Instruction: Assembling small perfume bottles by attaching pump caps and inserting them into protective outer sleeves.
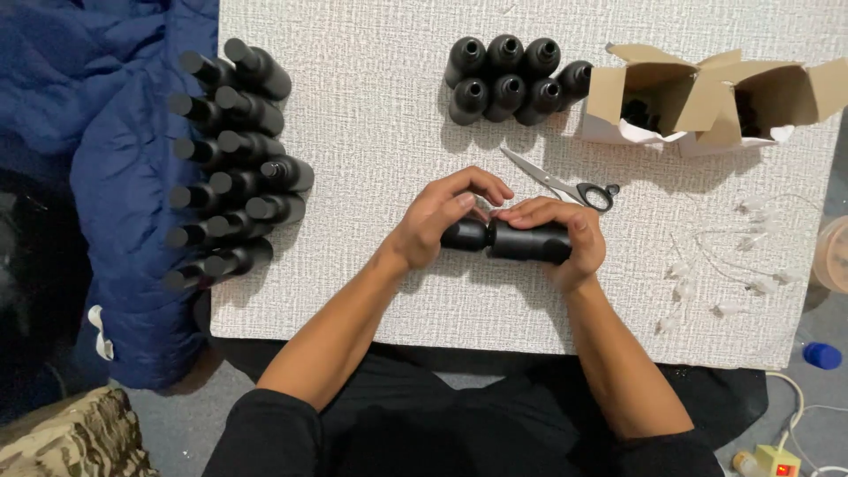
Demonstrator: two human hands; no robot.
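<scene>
Both hands, left hand [442, 216] and right hand [565, 237], grip one black bottle [521, 240]; capped bottles [234, 168] lie stacked, uncapped bottles [508, 79] wait upright.

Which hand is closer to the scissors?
The right hand. It sits just below the scissors, nearly touching the handles. The left hand grips the cap end of the black bottle, farther to the left.

Light: bright, even, from above | shadows: soft, short, below bottles [503, 79] | focus: sharp | edges: dim left
</scene>
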